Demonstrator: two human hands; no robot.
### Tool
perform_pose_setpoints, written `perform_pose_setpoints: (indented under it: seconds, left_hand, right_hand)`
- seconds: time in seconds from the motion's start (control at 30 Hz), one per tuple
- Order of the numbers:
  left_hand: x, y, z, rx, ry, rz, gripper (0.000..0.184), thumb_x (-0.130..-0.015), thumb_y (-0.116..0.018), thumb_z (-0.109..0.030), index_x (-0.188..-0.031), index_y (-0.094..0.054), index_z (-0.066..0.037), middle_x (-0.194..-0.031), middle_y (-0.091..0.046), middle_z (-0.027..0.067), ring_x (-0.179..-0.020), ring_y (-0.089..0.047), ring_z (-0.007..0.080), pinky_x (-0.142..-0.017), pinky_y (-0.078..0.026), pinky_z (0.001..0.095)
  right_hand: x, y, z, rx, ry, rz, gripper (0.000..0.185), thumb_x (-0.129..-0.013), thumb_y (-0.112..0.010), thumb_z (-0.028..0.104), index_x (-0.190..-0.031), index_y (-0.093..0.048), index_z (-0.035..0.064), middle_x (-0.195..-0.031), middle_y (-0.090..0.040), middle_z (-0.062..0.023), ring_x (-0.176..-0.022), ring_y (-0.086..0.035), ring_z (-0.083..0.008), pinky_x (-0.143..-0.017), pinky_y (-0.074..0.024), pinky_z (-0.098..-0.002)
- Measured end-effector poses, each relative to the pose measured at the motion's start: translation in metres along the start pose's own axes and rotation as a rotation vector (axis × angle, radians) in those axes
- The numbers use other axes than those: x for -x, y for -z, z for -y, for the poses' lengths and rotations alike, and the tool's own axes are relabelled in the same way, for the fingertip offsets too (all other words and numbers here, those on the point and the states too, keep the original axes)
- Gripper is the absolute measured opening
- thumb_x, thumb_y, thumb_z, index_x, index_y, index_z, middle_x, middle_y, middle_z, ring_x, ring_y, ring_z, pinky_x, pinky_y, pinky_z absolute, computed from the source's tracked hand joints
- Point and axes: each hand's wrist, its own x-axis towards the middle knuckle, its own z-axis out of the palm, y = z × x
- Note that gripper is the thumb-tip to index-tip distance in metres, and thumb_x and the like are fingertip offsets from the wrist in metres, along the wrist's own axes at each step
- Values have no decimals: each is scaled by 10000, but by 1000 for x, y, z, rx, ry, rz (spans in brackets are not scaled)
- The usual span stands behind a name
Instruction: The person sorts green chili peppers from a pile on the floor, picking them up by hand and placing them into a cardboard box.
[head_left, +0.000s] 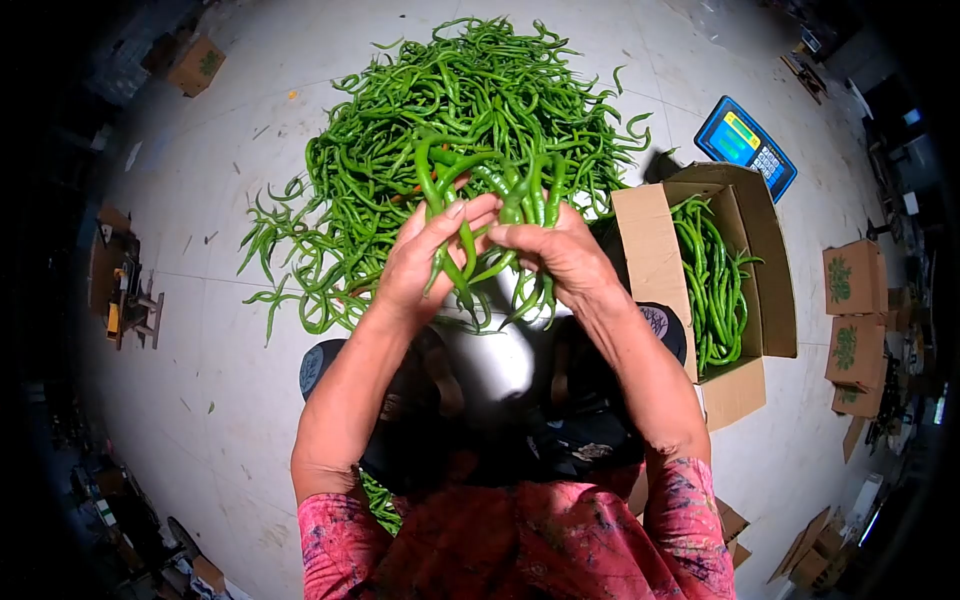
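Several long green chili peppers (540,205) are held up in front of me between both hands. My left hand (425,255) curls round a few of them, thumb on top, with tips hanging below the palm. My right hand (565,255) grips a bunch from the other side, thumb pressed across it; the stems stick up above the fingers. Both hands are close together, fingertips nearly meeting. Just beyond them a large heap of green chili peppers (470,90) spreads over the floor, its loose edge trailing to the left.
An open cardboard box (735,395) at my right holds lined-up green chili peppers (715,290). Behind it stands a blue scale display with keypad (745,147). Cardboard boxes (855,280) are stacked at the far right; another box (197,67) sits at the far left.
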Motion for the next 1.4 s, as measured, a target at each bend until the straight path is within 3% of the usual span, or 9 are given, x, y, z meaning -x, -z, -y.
perform_pose_setpoints:
  seconds: [0.17,0.3,0.63,0.9,1.07,1.1,1.2,1.23,1.4]
  left_hand:
    - [0,-1,2,63,-1,74,556,-936,-534,-99,-1417,-279,12,-1357,-447,236,-1190,-523,305,-1016,-429,387]
    - [4,-8,-4,-35,4,51,530,-930,-543,-94,-1403,-329,11,-1343,-480,191,-1182,-533,260,-1004,-436,365]
    - [11,-14,4,-258,17,-25,438,-933,-560,-173,-1317,-441,2,-1219,-555,93,-1078,-549,155,-934,-434,301]
    - [10,-19,-3,-347,-44,24,486,-954,-525,-167,-1369,-379,38,-1318,-516,133,-1178,-518,189,-1001,-397,313]
    - [12,-24,-7,-361,-111,-69,533,-960,-521,-163,-1414,-328,38,-1348,-502,175,-1194,-523,209,-1020,-401,330]
    - [11,-23,-5,-330,-134,-89,514,-959,-534,-168,-1396,-352,32,-1296,-537,170,-1162,-541,203,-985,-431,323]
    - [14,-21,-12,-313,-135,-93,495,-951,-554,-151,-1375,-374,31,-1235,-569,161,-1093,-574,180,-920,-466,289]
    - [14,-24,-13,-250,-145,-132,475,-946,-572,-135,-1353,-396,35,-1100,-608,128,-899,-593,128,-780,-477,236]
    - [15,-14,-17,-264,-112,-89,419,-979,-534,-196,-1340,-429,-10,-795,-519,20,-617,-424,66,-571,-365,205]
  right_hand:
    - [-3,6,-3,-64,-39,-22,221,-796,-672,42,-1004,-599,65,-802,-615,24,-592,-490,-33,-493,-351,-178]
    - [-4,5,-5,-72,22,-34,262,-825,-708,119,-1053,-582,94,-815,-603,45,-584,-465,-15,-488,-336,-166]
    - [-3,-3,-19,7,58,16,263,-832,-673,70,-1076,-577,68,-800,-578,41,-579,-449,-33,-460,-324,-183]
    - [5,-11,3,-6,135,38,300,-831,-642,27,-1123,-574,38,-911,-656,-25,-851,-621,-124,-804,-490,-272]
    - [-1,2,-9,-31,143,-79,276,-818,-672,48,-1079,-585,72,-837,-623,35,-677,-530,-48,-572,-402,-213]
    - [-4,2,-12,-57,151,-104,262,-811,-695,66,-1047,-584,94,-803,-597,62,-607,-458,-23,-498,-306,-205]
    - [-4,3,-12,-93,153,-128,262,-813,-701,69,-1042,-580,102,-806,-596,61,-604,-468,-27,-501,-317,-200]
    - [-5,3,-12,-92,167,-153,272,-810,-707,66,-1047,-578,102,-809,-595,61,-598,-466,-28,-496,-314,-200]
    - [-3,4,-5,-87,215,-181,250,-812,-687,44,-1034,-583,94,-808,-591,64,-608,-473,-28,-503,-323,-198]
